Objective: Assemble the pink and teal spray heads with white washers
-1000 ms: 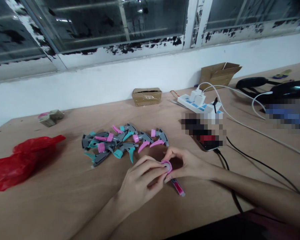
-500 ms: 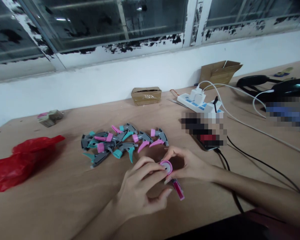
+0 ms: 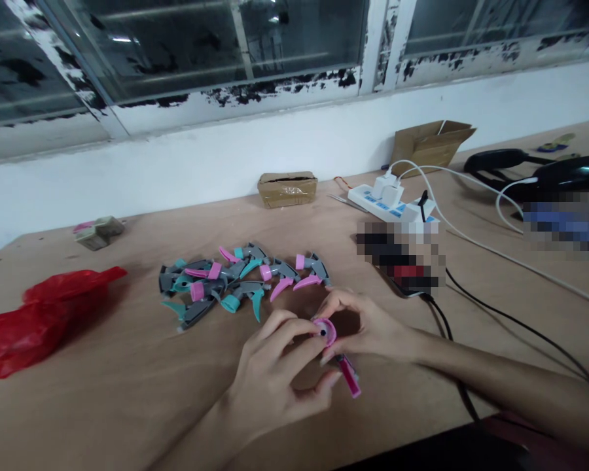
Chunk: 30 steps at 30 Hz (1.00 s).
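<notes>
A trigger spray head [image 3: 349,377] with a pink collar and pink trigger is in my right hand [image 3: 368,327]. That hand's thumb and fingers close around the collar from the right, and the collar's round opening, with a pale inside and a dark central hole, faces me. My left hand [image 3: 279,366] reaches in from the left, its index and middle fingertips touching the collar's rim. The left thumb stands apart below, touching nothing. Just beyond lies a pile of grey spray heads [image 3: 245,288] with pink or teal collars and triggers.
A red plastic bag [image 3: 53,314] lies at the left, with small greenish blocks [image 3: 98,232] behind it. Along the wall are a small carton [image 3: 287,190] and an open box [image 3: 429,147]. A power strip [image 3: 385,206], a partly blurred phone [image 3: 397,261] and cables occupy the right.
My left fingertips have shifted slightly on the collar, and the collar has tilted a little. The dark hole inside it shows more clearly. The pile has not moved.
</notes>
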Tool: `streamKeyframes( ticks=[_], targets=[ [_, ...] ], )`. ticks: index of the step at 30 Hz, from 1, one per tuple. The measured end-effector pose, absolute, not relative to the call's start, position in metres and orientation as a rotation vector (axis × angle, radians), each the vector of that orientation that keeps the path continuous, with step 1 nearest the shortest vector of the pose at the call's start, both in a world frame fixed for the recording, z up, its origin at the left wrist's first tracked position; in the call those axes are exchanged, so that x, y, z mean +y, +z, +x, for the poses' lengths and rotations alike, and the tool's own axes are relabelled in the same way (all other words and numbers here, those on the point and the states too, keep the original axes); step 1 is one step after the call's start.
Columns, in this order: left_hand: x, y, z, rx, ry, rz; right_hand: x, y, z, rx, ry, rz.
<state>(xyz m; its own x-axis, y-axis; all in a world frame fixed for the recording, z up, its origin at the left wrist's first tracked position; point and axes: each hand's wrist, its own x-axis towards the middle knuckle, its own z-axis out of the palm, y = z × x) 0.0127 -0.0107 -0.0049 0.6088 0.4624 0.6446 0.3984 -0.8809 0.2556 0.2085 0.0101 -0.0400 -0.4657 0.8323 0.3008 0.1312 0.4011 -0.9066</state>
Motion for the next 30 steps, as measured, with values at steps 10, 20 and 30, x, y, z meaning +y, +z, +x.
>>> streamKeyframes(
  ticks=[10, 20, 30],
  targets=[
    [-0.012, -0.006, 0.015, 0.762, 1.177, 2.710, 0.011, -0.042, 0.212, -1.834, 0.972, -0.923],
    [-0.010, -0.008, 0.017, 0.889, 1.017, 2.642, 0.008, -0.059, 0.202, -1.690, 1.211, -0.850],
    [-0.013, -0.011, 0.016, 0.876, 1.069, 2.630, 0.010, -0.049, 0.203, -1.725, 1.194, -0.786]
  ],
)
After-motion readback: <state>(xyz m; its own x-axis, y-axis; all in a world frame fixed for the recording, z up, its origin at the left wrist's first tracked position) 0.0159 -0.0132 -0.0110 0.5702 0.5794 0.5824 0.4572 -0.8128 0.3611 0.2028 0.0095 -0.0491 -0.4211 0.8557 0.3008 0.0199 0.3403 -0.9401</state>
